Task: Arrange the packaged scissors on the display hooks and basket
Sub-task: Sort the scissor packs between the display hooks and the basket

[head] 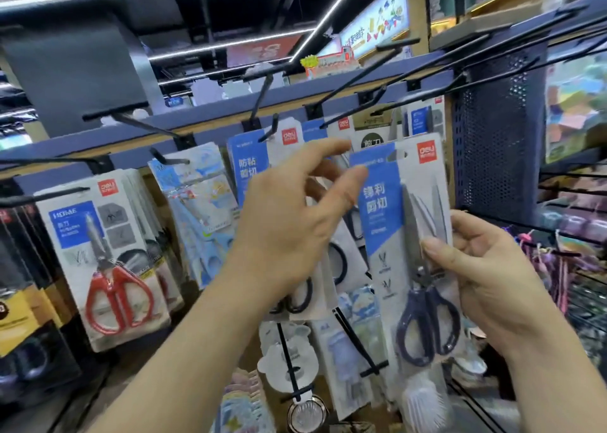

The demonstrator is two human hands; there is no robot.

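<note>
Right hand (492, 268) grips navy scissors pack (423, 252); left hand (289, 222) loose, blocking hung blue packs (249, 160). Red scissors pack (111, 258) left of it, bare hooks (398, 44) above, perforated shop panel (499, 156) above right hand.

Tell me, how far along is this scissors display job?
Done: cards of red-handled scissors and blue-and-white cards of black-handled scissors already hang on hooks. In hand: the right hand grips a blue-and-white card of dark-blue-handled scissors, not yet hooked; the left hand reaches toward the hung cards. Left: hanging this card; several black wire hooks above look empty. No basket is clearly in view.
</note>
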